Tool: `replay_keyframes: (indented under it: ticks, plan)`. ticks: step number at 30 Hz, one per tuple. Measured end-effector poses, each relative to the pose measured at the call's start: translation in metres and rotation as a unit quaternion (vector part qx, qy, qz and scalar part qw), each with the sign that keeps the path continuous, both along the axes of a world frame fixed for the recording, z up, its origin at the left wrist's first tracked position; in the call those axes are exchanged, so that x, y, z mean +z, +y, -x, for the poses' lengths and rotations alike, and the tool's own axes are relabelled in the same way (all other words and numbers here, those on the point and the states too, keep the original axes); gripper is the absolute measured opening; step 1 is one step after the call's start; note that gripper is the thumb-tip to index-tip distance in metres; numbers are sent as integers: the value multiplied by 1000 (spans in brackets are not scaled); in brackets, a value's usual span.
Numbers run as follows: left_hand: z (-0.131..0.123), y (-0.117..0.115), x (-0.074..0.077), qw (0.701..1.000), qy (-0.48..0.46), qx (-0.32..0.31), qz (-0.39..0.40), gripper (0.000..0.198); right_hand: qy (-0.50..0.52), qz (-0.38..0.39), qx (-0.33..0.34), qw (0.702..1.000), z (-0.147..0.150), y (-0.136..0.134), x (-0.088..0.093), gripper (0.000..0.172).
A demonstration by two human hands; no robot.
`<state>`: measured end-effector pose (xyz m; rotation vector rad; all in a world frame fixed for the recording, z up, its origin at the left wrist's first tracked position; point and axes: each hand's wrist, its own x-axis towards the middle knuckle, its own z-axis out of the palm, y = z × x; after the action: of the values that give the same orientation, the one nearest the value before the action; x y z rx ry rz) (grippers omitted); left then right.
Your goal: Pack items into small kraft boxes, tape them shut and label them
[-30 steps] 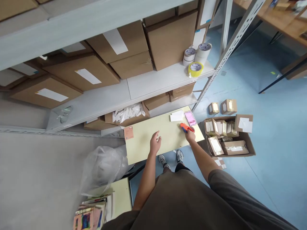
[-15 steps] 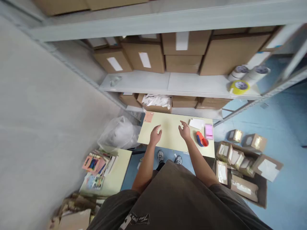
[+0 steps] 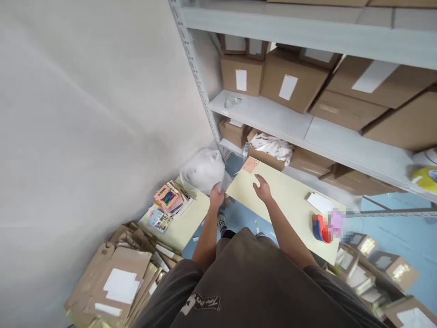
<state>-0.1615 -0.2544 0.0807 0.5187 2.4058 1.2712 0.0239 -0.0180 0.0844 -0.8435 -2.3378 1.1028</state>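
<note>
My left hand (image 3: pixel 216 196) hangs between the two pale yellow tables, in front of a white plastic bag (image 3: pixel 206 168). Its fingers are stretched out and I see nothing held in them. Over the left part of the larger table (image 3: pixel 287 200), my right hand (image 3: pixel 262 189) is open, thumb and fingers apart. Just beyond it a pink-orange card (image 3: pixel 250 165) lies at the table's far left corner. Further right on this table are a red and blue tape dispenser (image 3: pixel 321 228), a white sheet or packet (image 3: pixel 320 202) and a blurred pink item (image 3: pixel 336 222).
On the smaller left table (image 3: pixel 191 225) sit stacked booklets (image 3: pixel 169 198). Flattened cardboard (image 3: pixel 112 278) is piled at lower left. Behind the larger table, a metal shelf (image 3: pixel 266 116) carries cardboard boxes (image 3: pixel 295 82) and yellow tape (image 3: pixel 426 177). More boxes (image 3: pixel 392 269) stand at right.
My view has turned left, bringing more of the wall and flattened cardboard into sight. My left hand has left the larger table's area; my right hand is closer to the pink-orange card.
</note>
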Motion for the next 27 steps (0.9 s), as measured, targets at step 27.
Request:
replay_keyframes:
  ticks: [27]
  plan:
    - [232,-55,-184,998,-37,14,43,53,-346,31,177,921,442,-81,-243,48]
